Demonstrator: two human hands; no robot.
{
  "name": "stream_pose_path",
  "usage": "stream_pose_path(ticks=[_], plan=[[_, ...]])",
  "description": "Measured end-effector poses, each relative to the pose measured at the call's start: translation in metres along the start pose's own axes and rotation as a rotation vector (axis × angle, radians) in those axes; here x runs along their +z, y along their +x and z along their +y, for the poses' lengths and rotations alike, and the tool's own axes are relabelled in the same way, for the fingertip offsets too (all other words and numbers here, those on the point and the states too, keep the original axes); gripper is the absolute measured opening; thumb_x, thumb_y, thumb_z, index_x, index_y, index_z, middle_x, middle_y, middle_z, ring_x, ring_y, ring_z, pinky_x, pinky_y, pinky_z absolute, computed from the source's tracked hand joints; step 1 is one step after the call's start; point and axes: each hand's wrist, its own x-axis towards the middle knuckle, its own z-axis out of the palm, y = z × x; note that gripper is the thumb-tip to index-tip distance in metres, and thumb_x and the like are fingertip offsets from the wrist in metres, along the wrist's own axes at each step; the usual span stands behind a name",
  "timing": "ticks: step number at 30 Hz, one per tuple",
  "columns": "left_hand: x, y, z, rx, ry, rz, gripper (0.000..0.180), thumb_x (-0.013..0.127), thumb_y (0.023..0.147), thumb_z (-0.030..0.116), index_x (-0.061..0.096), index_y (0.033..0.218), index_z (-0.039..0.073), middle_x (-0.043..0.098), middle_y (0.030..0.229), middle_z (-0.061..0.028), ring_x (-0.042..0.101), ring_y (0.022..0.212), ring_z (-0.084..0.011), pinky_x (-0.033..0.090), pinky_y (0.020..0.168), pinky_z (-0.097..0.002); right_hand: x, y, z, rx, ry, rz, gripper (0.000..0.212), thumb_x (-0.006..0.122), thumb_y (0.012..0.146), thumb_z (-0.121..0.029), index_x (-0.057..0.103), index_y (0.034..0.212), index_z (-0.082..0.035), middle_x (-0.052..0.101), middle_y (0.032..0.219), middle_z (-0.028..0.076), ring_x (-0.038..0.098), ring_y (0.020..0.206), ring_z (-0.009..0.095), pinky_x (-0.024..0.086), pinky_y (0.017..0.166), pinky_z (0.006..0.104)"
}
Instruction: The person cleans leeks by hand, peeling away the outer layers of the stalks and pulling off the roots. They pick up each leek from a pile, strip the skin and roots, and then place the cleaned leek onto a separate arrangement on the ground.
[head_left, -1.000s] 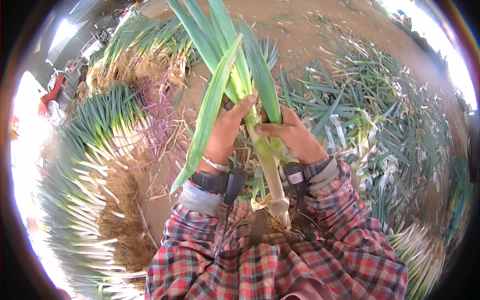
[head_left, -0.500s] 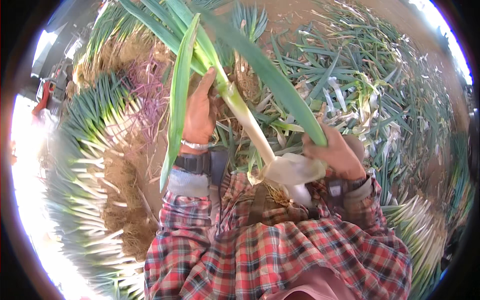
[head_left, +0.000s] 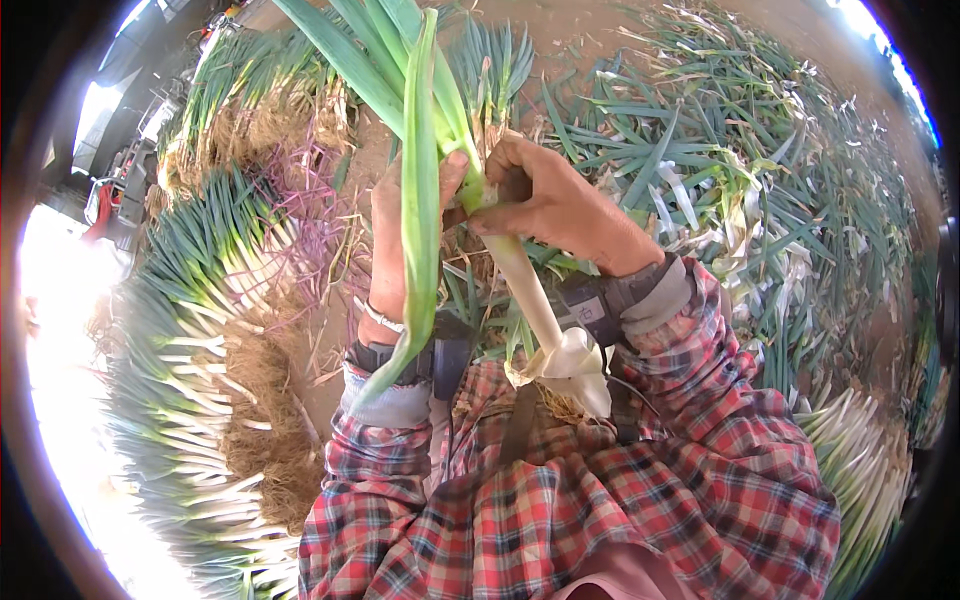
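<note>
A large green onion (head_left: 527, 288) slants across the middle, its leaves up to the left and its white shank toward my lap. My left hand (head_left: 387, 240) is closed round it where the leaves fork, partly behind a long drooping leaf (head_left: 421, 190). Just to the right, my right hand (head_left: 580, 212) pinches the stalk between thumb and fingers, touching its pale green part. Loosened whitish skin (head_left: 576, 362) flares out round the base, with brown roots (head_left: 563, 404) showing beneath.
Rows of green onions (head_left: 190, 365) with roots lie along the left, more bundles (head_left: 265, 90) at the far left. Purple strings (head_left: 305, 195) lie between them. Stripped leaves (head_left: 690, 150) heap at the right; another onion pile (head_left: 855, 440) sits at the near right.
My right hand has let go of the long leaf near the base and moved up and left to the stalk beside my left hand. The base skin now hangs looser.
</note>
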Motion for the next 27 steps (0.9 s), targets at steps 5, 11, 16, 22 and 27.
stream_pose_path(ticks=[5, 11, 16, 22, 27], plan=[[0.011, 0.001, 0.008, -0.02, -0.076, -0.016, 0.028, 0.069, 0.09, 0.022, 0.062, 0.105, -0.001, 0.059, 0.077, 0.0003, 0.055, 0.065, -0.0053, 0.045, 0.054, -0.0217, -0.01, 0.009, 0.007, -0.064, -0.12, -0.077, 0.033, 0.08, 0.074, -0.018, 0.057, 0.089, 0.001, 0.052, 0.072, 0.004, 0.05, 0.065, 0.011, 0.04, 0.055, 0.0291], [0.004, 0.01, -0.021, 0.009, -0.002, 0.11, 0.019, 0.068, 0.088, 0.014, 0.063, 0.095, -0.004, 0.06, 0.075, 0.0006, 0.053, 0.061, -0.0044, 0.043, 0.049, -0.0211, -0.006, -0.033, 0.001, -0.203, -0.14, -0.101, 0.023, 0.072, 0.078, -0.011, 0.061, 0.093, 0.002, 0.064, 0.082, 0.015, 0.061, 0.075, 0.018, 0.049, 0.069, 0.0354], [0.006, 0.004, -0.008, -0.028, -0.083, -0.003, 0.032, 0.067, 0.091, 0.022, 0.059, 0.112, -0.001, 0.063, 0.091, -0.0026, 0.06, 0.076, -0.0091, 0.051, 0.066, -0.0257, -0.04, -0.065, 0.007, -0.003, -0.132, -0.494, 0.03, 0.075, 0.08, -0.01, 0.06, 0.103, 0.001, 0.067, 0.09, 0.009, 0.061, 0.079, 0.015, 0.051, 0.072, 0.0325], [0.017, -0.002, 0.003, -0.005, -0.047, -0.113, 0.038, 0.066, 0.091, 0.026, 0.058, 0.117, 0.0, 0.063, 0.094, -0.003, 0.06, 0.079, -0.01, 0.052, 0.067, -0.0257, -0.042, 0.026, -0.036, -0.397, 0.247, 0.3, 0.04, 0.063, 0.093, -0.026, 0.049, 0.124, -0.003, 0.065, 0.094, 0.009, 0.063, 0.078, 0.015, 0.053, 0.071, 0.0289], [0.005, -0.01, 0.004, -0.003, -0.116, -0.087, 0.036, 0.064, 0.093, 0.024, 0.057, 0.118, 0.0, 0.061, 0.094, -0.0021, 0.059, 0.079, -0.0099, 0.051, 0.068, -0.026, -0.081, 0.023, -0.008, -0.259, 0.205, 0.281, 0.039, 0.044, 0.102, -0.039, 0.054, 0.082, -0.008, 0.057, 0.073, 0.005, 0.055, 0.065, 0.014, 0.046, 0.059, 0.0297]])
